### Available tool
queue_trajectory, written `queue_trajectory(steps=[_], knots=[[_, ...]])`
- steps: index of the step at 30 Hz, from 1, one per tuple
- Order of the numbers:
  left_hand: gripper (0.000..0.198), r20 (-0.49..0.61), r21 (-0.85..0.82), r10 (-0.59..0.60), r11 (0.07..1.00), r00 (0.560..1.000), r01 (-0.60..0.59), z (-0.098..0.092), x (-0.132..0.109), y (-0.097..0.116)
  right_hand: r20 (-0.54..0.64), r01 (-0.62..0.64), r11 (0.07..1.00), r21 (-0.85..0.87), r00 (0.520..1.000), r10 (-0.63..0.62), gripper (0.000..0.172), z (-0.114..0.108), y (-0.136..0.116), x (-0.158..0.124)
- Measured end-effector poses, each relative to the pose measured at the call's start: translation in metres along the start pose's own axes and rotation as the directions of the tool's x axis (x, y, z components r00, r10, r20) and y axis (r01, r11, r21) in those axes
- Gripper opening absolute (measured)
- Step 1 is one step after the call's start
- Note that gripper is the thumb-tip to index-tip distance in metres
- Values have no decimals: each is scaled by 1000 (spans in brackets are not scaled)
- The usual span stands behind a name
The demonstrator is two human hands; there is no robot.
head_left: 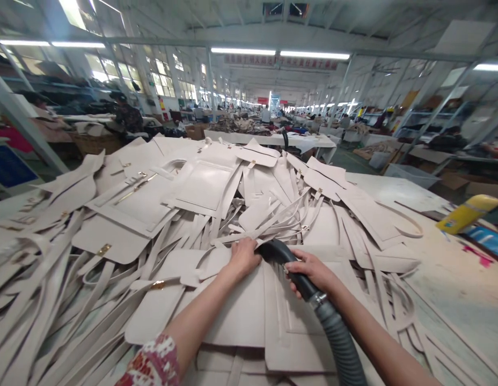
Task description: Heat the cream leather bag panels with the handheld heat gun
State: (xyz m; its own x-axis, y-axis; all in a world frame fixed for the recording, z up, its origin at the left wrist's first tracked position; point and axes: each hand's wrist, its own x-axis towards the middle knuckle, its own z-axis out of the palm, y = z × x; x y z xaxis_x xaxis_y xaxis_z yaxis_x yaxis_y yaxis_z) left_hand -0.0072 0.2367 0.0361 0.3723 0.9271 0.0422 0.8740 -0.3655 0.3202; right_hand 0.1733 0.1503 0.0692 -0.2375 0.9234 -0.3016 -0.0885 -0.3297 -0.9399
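My right hand (313,271) is wrapped round the black handle of a vacuum hose nozzle (278,251). A ribbed grey hose (339,335) runs from it down to the bottom edge. The nozzle's tip reaches the top edge of a beige leather-like bag (236,316) and is hidden there. Beside the tip, my left hand (244,258) has its fingers curled over that bag's upper edge, close to a strap. Around both hands lie many similar bags, such as a bag with a gold zip (128,198), along with long loose straps (48,300) and flaps with gold clasps (104,249).
A yellow bottle-like container (468,213) and a blue packet (484,240) rest on the table (446,273) at right. Behind the pile stands another white table (236,138) with heaped pieces. A person in dark clothing (127,115) is at the back left. Metal posts (26,120) flank the area.
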Motion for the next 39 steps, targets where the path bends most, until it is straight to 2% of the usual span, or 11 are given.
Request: queue_trajectory(steps=[3, 6, 12, 14, 18, 21, 24, 29, 33, 36, 39], knots=[[29, -47, -12, -49, 999, 998, 49, 0, -1, 0, -26, 7, 1000, -31, 1000, -8, 41, 4, -13, 23], [30, -125, -25, -110, 994, 986, 108, -9, 2, -7, -121, 71, 997, -29, 990, -74, 43, 5, -23, 21], [34, -286, -12, -274, 959, 918, 282, -66, 27, -37, -252, 111, 994, -12, 961, -111, 58, -8, -17, -47], [47, -331, 3, -212, 974, 919, 226, -75, 28, -30, -285, 86, 996, -4, 955, -84, 65, -8, -4, -70], [33, -148, -9, 36, 999, 988, -38, -48, 9, 8, -354, 86, 996, 37, 933, -67, 77, 3, 26, -100], [37, -30, -24, 14, 1000, 999, -15, -13, -7, 29, -398, 74, 994, 81, 917, -36, 81, 11, 43, -114], [38, 30, -62, -19, 998, 999, 21, 4, -16, 31, -362, 58, 992, 112, 932, -14, 84, 16, 52, -127], [17, 110, -194, 44, 981, 993, -21, 8, -40, 21, -258, 6, 993, 122, 966, 26, 79, 26, 59, -135], [18, 114, -280, 73, 959, 991, -38, 10, -55, 18, -268, 66, 992, 107, 963, -36, 73, 37, 56, -122], [21, 134, -330, 96, 943, 986, -47, 7, -60, 18, -341, 129, 988, 88, 936, -92, 69, 42, 51, -112], [21, 174, -370, 117, 928, 978, -46, 4, -66, 15, -474, 207, 976, 72, 868, -149, 66, 37, 50, -117]])
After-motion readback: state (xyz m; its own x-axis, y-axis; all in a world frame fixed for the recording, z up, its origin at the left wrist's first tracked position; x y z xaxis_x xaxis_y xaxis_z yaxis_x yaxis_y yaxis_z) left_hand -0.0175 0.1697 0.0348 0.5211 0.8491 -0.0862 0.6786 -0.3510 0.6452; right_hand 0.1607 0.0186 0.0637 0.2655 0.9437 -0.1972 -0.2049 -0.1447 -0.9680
